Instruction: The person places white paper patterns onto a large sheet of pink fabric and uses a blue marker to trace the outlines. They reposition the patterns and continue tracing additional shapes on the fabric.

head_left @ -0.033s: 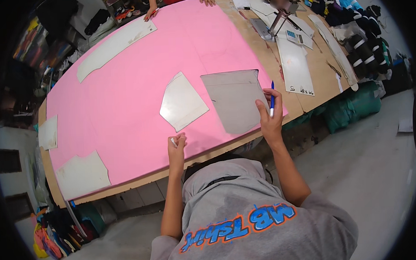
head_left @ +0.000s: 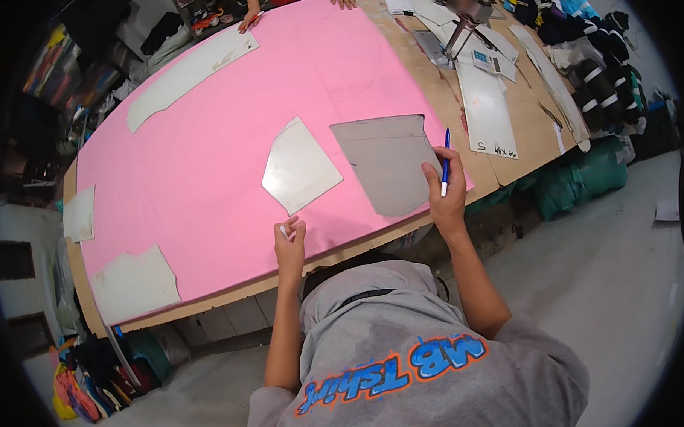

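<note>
A pink fabric sheet point(head_left: 205, 188) covers much of the table. My right hand point(head_left: 448, 198) is at its near right edge, closed around a blue pen point(head_left: 446, 157) with a white lower end. Beside those fingers lies a grey pattern piece point(head_left: 389, 163), its right edge close to my thumb. My left hand point(head_left: 290, 245) is raised at the sheet's front edge, its fingers pinching a small white object point(head_left: 285, 231) whose kind I cannot make out. Just beyond that hand rests a white pattern piece point(head_left: 299, 166) with angled sides.
More white templates lie at the far left point(head_left: 190, 76), left edge point(head_left: 79, 214) and near left corner point(head_left: 137, 279). Across the table are another person's hands point(head_left: 252, 21). A calculator point(head_left: 486, 61), a metal stand point(head_left: 464, 36) and a long template point(head_left: 488, 114) occupy the right side.
Very little differs. The pen has shifted slightly in my right hand, and my left fingers have moved a touch.
</note>
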`<state>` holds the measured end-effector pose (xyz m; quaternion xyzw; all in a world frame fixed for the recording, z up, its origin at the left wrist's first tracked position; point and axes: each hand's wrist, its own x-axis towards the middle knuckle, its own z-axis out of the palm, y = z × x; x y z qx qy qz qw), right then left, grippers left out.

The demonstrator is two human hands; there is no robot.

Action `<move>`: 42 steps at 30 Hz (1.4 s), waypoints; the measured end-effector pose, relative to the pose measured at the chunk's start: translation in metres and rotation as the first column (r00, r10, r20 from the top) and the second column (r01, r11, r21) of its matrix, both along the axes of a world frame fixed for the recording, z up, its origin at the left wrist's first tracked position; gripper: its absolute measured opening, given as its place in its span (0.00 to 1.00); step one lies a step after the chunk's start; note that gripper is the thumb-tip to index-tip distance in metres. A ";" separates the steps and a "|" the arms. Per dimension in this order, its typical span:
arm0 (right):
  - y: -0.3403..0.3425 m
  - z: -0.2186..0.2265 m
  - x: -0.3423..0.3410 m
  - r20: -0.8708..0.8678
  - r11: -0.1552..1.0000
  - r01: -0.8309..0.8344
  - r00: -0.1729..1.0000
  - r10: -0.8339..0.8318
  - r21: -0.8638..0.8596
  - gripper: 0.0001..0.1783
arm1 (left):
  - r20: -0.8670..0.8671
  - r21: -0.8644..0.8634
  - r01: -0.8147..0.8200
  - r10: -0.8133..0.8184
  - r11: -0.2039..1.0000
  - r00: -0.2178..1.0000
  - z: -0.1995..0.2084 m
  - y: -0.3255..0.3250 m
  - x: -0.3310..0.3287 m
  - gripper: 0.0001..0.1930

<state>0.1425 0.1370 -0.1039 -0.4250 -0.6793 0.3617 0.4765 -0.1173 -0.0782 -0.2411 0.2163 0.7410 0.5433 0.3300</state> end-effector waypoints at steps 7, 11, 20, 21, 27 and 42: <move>0.020 -0.016 0.030 0.420 0.798 -0.369 0.893 0.162 0.476 0.12 | -0.382 -0.350 -0.305 0.163 0.886 0.910 -0.059 0.081 -0.032 0.36; 0.020 -0.105 0.055 0.612 0.773 -0.507 0.765 0.200 0.381 0.13 | -0.311 -0.379 -0.352 0.240 0.856 0.920 -0.070 0.114 -0.042 0.40; 0.060 -0.095 0.061 0.382 0.825 -0.303 0.917 0.116 0.476 0.12 | 0.207 0.083 -0.409 0.386 0.909 0.899 -0.037 0.075 -0.055 0.23; 0.075 -0.080 0.053 0.364 0.828 -0.280 0.926 0.099 0.486 0.12 | 0.079 0.116 -0.388 0.380 0.915 0.921 -0.033 0.058 -0.054 0.20; 0.158 -0.037 -0.015 0.445 0.762 -0.294 0.895 0.009 0.577 0.07 | -0.571 0.263 -0.206 0.324 0.942 0.754 0.047 0.023 0.019 0.08; -0.025 -0.170 -0.052 0.056 0.696 -0.411 0.838 0.543 -0.589 0.18 | -0.785 -0.101 0.165 -0.181 0.981 0.593 -0.011 0.012 0.129 0.10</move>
